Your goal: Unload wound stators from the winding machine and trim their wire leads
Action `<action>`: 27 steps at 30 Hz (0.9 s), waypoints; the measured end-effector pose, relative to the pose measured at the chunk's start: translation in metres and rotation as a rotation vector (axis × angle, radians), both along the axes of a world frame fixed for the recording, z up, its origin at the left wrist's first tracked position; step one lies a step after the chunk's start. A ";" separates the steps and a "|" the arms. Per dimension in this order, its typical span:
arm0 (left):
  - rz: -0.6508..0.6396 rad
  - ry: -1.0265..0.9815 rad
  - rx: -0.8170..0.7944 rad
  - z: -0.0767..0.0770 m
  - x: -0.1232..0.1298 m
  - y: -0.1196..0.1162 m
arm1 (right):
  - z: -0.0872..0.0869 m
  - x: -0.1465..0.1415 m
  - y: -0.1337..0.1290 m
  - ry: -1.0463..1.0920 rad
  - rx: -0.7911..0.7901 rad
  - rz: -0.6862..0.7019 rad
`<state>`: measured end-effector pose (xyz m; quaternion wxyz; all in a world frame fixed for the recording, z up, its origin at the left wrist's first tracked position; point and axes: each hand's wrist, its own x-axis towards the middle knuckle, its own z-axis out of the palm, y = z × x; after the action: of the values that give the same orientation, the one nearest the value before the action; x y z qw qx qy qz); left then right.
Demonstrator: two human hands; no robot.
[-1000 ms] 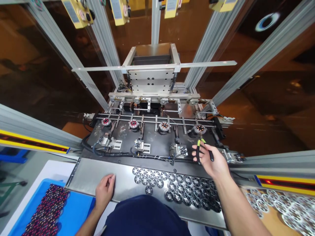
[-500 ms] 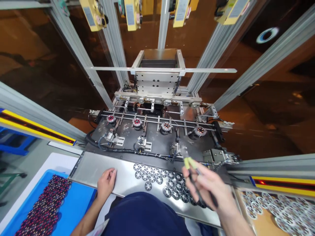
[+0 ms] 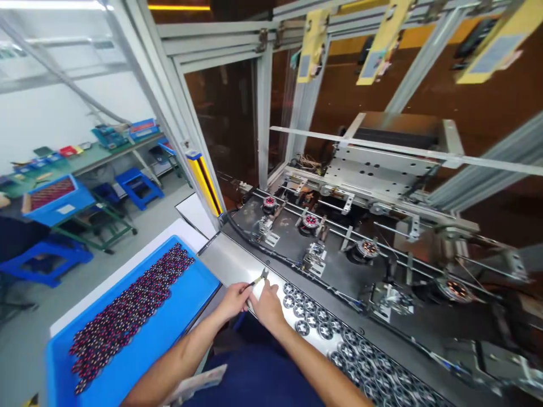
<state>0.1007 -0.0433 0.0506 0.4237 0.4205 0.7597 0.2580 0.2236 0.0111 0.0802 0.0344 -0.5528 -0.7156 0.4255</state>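
Close together over the front steel ledge [image 3: 227,257] are my two hands. My left hand [image 3: 232,299] is closed round the handles of a small pair of cutting pliers [image 3: 261,277], whose jaws point up and to the right. My right hand [image 3: 268,302] is beside the pliers, fingers bent near the handles; whether it holds anything is hidden. To the right of my hands, many round metal parts [image 3: 311,320] with star-shaped centres lie on the ledge.
A blue tray [image 3: 169,339] with rows of dark red-dotted round parts [image 3: 127,305] is at the left. Beyond the ledge, a black machine plate [image 3: 288,234] carries fixtures with wound parts. Blue stools [image 3: 138,186] stand farther left.
The view has turned left. My right hand has come over beside my left hand, and the pliers, earlier in my right hand, are now at my left hand.
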 end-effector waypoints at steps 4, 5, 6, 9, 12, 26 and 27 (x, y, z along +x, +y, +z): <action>-0.098 0.138 -0.069 0.008 -0.015 0.008 | 0.001 0.003 0.000 -0.145 0.129 0.169; -0.130 0.183 -0.077 0.010 -0.015 0.010 | 0.004 0.006 0.000 -0.166 0.162 0.217; -0.164 0.229 -0.083 0.012 -0.014 0.011 | 0.008 0.010 0.002 -0.176 0.198 0.266; -0.266 0.365 -0.093 0.021 -0.009 0.010 | 0.032 0.034 0.018 -0.146 0.328 0.407; -0.346 0.484 -0.057 0.043 -0.017 0.016 | 0.069 0.073 0.064 -0.084 0.507 0.469; -0.683 0.846 0.350 0.136 -0.083 0.300 | 0.041 0.103 0.289 -0.138 0.866 0.593; -0.714 0.858 0.332 0.128 -0.083 0.307 | 0.034 0.103 0.291 -0.135 0.863 0.599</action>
<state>0.0173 0.2638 0.1787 0.0672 0.7782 0.6240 0.0213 0.3262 0.3017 0.1143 0.0896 -0.2862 -0.9528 0.0468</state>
